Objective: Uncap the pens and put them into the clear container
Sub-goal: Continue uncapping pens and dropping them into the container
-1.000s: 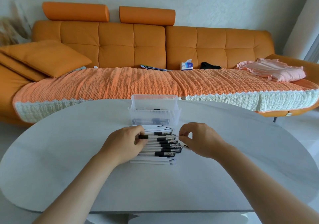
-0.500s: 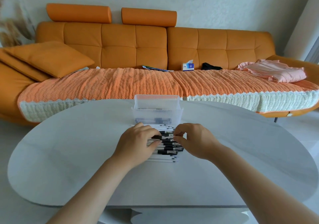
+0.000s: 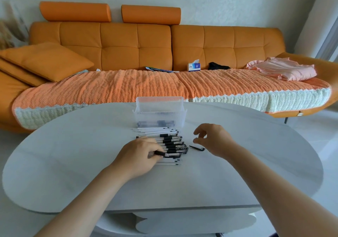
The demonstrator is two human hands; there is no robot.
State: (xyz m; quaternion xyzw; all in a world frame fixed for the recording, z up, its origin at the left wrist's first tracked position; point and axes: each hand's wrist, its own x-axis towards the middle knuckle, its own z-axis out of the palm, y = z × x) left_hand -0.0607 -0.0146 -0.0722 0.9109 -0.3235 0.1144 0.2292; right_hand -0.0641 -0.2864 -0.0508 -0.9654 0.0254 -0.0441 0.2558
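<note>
Several white pens with black grips and caps lie in a pile in the middle of the white table. Just behind the pile stands the clear container, with a few pens showing through its lower wall. My left hand is at the pile's near left side, its fingers curled round one pen by the black grip. My right hand hovers to the right of the pile with fingers loosely curled and apart. A black cap lies on the table just under it.
The oval white table has bare surface on both sides of the pile. Behind it is an orange sofa with a woven cover, a cushion, a tissue box and folded pink cloth.
My right hand drew away to the right from the pile, and a black cap now lies on the table. My left hand shifted to the pile's near edge with a pen.
</note>
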